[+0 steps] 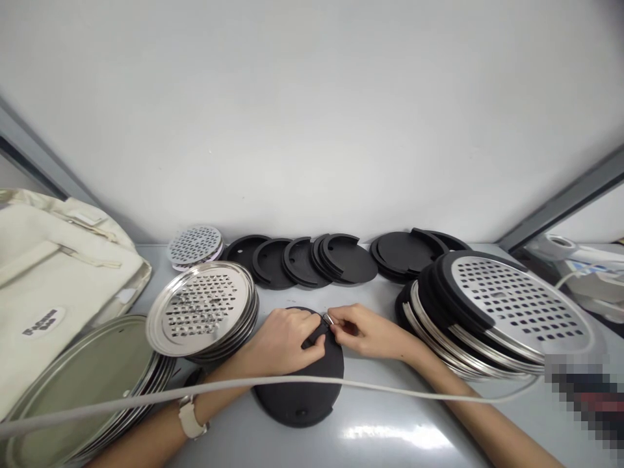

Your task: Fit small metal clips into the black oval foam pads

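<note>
A round black plate (297, 396) lies flat on the grey table in front of me. My left hand (290, 338) is over its far half, with thumb and forefinger closed around a small black piece (316, 335). I cannot tell whether that piece is part of the plate or separate. My right hand (358, 330) comes in from the right and pinches a small shiny metal piece (329, 319) against the black piece. My fingers hide the place where the two meet.
Stacked metal grater discs (205, 305) stand to the left, beside large olive-green round lids (88, 377) and a cream bag (43, 279). Black discs (302, 263) line the wall. Grater discs with black rims (521, 299) lean at right. A white cable (380, 388) crosses above my forearms.
</note>
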The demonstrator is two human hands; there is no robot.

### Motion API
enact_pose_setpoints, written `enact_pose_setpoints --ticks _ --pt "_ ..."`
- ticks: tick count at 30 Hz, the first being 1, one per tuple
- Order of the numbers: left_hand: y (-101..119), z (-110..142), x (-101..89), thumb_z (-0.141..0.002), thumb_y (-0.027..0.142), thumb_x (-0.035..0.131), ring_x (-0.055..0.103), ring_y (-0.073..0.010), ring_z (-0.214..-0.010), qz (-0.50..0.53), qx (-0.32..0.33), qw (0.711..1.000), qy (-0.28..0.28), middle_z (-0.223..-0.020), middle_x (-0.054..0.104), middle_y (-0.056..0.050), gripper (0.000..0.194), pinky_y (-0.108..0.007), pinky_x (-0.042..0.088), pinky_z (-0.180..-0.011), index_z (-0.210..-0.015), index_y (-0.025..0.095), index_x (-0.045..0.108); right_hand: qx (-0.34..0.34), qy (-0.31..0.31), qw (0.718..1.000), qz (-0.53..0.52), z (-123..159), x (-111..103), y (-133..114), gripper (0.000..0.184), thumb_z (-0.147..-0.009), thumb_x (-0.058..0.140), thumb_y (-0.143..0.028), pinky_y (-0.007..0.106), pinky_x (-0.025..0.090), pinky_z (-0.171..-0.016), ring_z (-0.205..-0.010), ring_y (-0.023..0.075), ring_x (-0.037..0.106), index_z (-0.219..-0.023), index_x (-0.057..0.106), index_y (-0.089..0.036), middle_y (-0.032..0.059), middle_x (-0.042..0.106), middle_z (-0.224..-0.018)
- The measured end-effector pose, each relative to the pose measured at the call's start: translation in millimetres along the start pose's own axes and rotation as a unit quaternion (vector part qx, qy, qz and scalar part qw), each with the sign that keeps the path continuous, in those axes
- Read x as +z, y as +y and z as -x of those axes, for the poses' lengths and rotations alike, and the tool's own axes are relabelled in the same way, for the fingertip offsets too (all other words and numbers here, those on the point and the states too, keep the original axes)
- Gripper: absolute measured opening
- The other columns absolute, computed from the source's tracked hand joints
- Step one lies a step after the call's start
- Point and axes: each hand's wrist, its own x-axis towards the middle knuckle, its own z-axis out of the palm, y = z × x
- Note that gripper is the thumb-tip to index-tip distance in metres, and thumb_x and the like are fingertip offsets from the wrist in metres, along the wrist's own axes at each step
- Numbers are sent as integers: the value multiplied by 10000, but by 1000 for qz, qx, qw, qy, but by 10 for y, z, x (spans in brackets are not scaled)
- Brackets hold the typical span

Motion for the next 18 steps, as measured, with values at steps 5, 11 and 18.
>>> enact_pose_setpoints --ticks 5,11,18 --pt "-5 5 10 -822 250 510 560 -154 -672 -2 -2 1000 0 -716 594 6 115 -279 322 -588 -728 192 480 7 2 1000 -1 4 7 -5 205 -771 443 -112 213 237 -488 -538 74 292 -634 314 -195 -71 312 -570" --pt "-5 3 11 -823 247 509 552 -149 -654 -1 -1 1000 2 -701 589 7 126 -277 313 -580 -717 191 471 2 10 1000 -15 9 15 3 203 -780 438 -115 208 232 -489 -545 72 286 -643 311 -194 -74 299 -572" --pt "-10 0 17 -823 247 510 554 -145 -650 -7 0 1000 2 -691 584 13 136 -276 319 -580 -710 191 460 -4 19 999 -36 12 -3 -15 191 -828 440 -157 208 246 -508 -557 78 305 -670 340 -195 -71 325 -594"
